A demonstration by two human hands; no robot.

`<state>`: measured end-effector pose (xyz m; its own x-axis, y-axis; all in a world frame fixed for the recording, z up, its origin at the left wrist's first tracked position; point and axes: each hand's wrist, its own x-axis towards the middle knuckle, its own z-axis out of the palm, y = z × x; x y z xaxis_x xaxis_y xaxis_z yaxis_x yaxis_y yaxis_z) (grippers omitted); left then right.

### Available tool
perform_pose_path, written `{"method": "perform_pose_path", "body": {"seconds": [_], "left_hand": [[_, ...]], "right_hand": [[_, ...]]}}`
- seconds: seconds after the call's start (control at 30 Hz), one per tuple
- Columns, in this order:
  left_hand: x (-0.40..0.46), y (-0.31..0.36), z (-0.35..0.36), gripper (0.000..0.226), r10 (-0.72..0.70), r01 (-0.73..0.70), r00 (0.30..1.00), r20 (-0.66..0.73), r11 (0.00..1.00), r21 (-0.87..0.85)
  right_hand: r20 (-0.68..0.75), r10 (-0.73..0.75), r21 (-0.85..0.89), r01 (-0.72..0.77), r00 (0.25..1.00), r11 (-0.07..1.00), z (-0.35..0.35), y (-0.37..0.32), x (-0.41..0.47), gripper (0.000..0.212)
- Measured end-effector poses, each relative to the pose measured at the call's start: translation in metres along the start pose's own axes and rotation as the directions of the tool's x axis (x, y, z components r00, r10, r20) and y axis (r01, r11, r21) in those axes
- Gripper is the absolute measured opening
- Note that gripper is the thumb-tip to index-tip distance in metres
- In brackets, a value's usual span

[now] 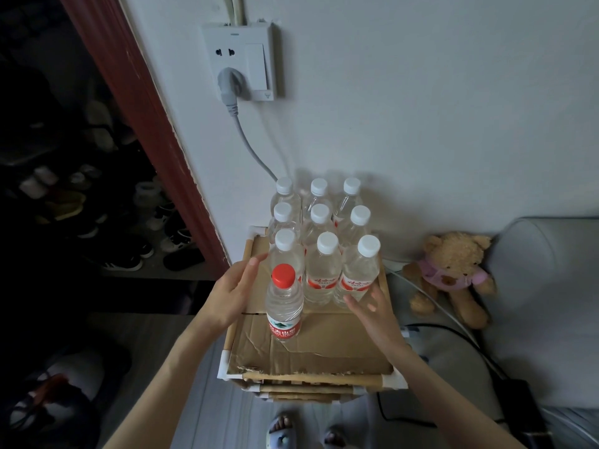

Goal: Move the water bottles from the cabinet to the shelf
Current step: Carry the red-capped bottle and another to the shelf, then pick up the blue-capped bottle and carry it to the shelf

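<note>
Support: a bamboo-framed shelf (363, 382) with white corner joints, standing against the wall.
Top surface: a creased cardboard sheet (324, 345) laid flat on the shelf.
Landmark: a red-capped bottle (284, 303), upright on the cardboard.
Behind the landmark: nine white-capped bottles (323, 267), upright in a three-by-three block.
</note>
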<state>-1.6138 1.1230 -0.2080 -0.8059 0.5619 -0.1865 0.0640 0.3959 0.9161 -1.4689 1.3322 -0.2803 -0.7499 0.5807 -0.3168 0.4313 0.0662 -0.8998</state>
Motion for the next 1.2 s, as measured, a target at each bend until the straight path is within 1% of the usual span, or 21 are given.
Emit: {"method": "perform_pose_path", "body": {"seconds": [0.03,0.07,0.17,0.23,0.3,0.33,0.43,0.53,0.63,0.7,0.77,0.8,0.87,0.9,0.97,1.03,1.07,1.13,1.2], "left_hand": [[-0.003,0.002,-0.001,0.045,0.019,-0.018,1.0,-0.012,0.999,0.048],[-0.006,0.003,-0.002,0.042,0.043,-0.04,0.999,-0.027,0.993,0.109],[-0.02,-0.005,-0.004,0.048,0.116,-0.095,0.992,-0.053,0.949,0.299],[-0.034,-0.016,0.0,0.05,0.139,-0.085,0.985,-0.1,0.905,0.417],[-0.053,-0.03,0.009,0.054,0.17,-0.066,0.973,-0.157,0.854,0.516],[-0.064,-0.04,0.014,0.056,0.154,-0.038,0.973,-0.17,0.84,0.541],[-0.101,-0.073,0.032,0.063,0.114,0.023,0.98,-0.164,0.751,0.659],[-0.151,-0.085,0.054,0.076,-0.011,0.172,0.969,-0.246,0.748,0.642],[-0.203,-0.093,0.074,0.069,-0.059,0.237,0.958,-0.28,0.713,0.66],[-0.244,-0.098,0.082,0.072,-0.128,0.342,0.92,-0.371,0.726,0.596],[-0.286,-0.099,0.087,0.083,-0.169,0.439,0.858,-0.484,0.73,0.523],[-0.309,-0.1,0.088,0.088,-0.192,0.49,0.819,-0.541,0.726,0.483],[-0.36,-0.107,0.089,0.095,-0.237,0.581,0.724,-0.648,0.715,0.387],[-0.387,-0.111,0.088,0.097,-0.26,0.621,0.67,-0.695,0.71,0.333],[-0.444,-0.121,0.09,0.1,-0.314,0.696,0.551,-0.774,0.684,0.218],[-0.504,-0.131,0.098,0.102,-0.368,0.753,0.43,-0.825,0.65,0.103],[-0.535,-0.135,0.103,0.101,-0.399,0.775,0.369,-0.84,0.631,0.041],[-0.598,-0.144,0.113,0.093,-0.439,0.801,0.242,-0.865,0.593,-0.077],[-0.665,-0.151,0.122,0.086,-0.46,0.815,0.118,-0.88,0.552,-0.179]], "right_hand": [[-0.013,-0.028,-0.073,0.027,1.0,0.997,-0.003,0.001,-0.001,0.094],[-0.026,-0.05,-0.136,0.046,0.998,0.99,-0.006,0.0,-0.001,0.099],[-0.031,-0.111,-0.291,0.097,0.993,0.952,-0.019,0.004,-0.007,0.099],[-0.015,-0.149,-0.4,0.131,0.989,0.907,-0.027,0.01,-0.01,0.099],[0.009,-0.156,-0.478,0.142,0.988,0.867,-0.032,0.018,-0.016,0.102],[0.028,-0.153,-0.495,0.146,0.988,0.857,-0.033,0.021,-0.021,0.103],[0.128,-0.154,-0.527,0.199,0.98,0.826,-0.035,0.034,-0.034,0.101],[0.279,-0.192,-0.598,0.326,0.941,0.732,-0.033,0.045,-0.055,0.093],[0.434,-0.241,-0.628,0.483,0.868,0.61,-0.021,0.045,-0.078,0.088],[0.541,-0.246,-0.625,0.58,0.804,0.522,-0.008,0.04,-0.097,0.087],[0.635,-0.266,-0.611,0.682,0.726,0.402,0.011,0.034,-0.117,0.088],[0.678,-0.282,-0.579,0.73,0.678,0.363,0.024,0.031,-0.126,0.088],[0.746,-0.318,-0.495,0.806,0.586,0.325,0.054,0.024,-0.15,0.09],[0.783,-0.312,-0.462,0.838,0.539,0.289,0.07,0.017,-0.168,0.094],[0.853,-0.301,-0.377,0.901,0.427,0.213,0.102,0.013,-0.209,0.1],[0.899,-0.307,-0.269,0.947,0.313,0.176,0.136,0.019,-0.254,0.102],[0.923,-0.287,-0.218,0.964,0.255,0.155,0.153,0.022,-0.281,0.103],[0.964,-0.229,-0.115,0.988,0.135,0.1,0.185,0.032,-0.34,0.106],[0.979,-0.204,-0.004,0.998,0.017,0.063,0.215,0.044,-0.403,0.111]]}}
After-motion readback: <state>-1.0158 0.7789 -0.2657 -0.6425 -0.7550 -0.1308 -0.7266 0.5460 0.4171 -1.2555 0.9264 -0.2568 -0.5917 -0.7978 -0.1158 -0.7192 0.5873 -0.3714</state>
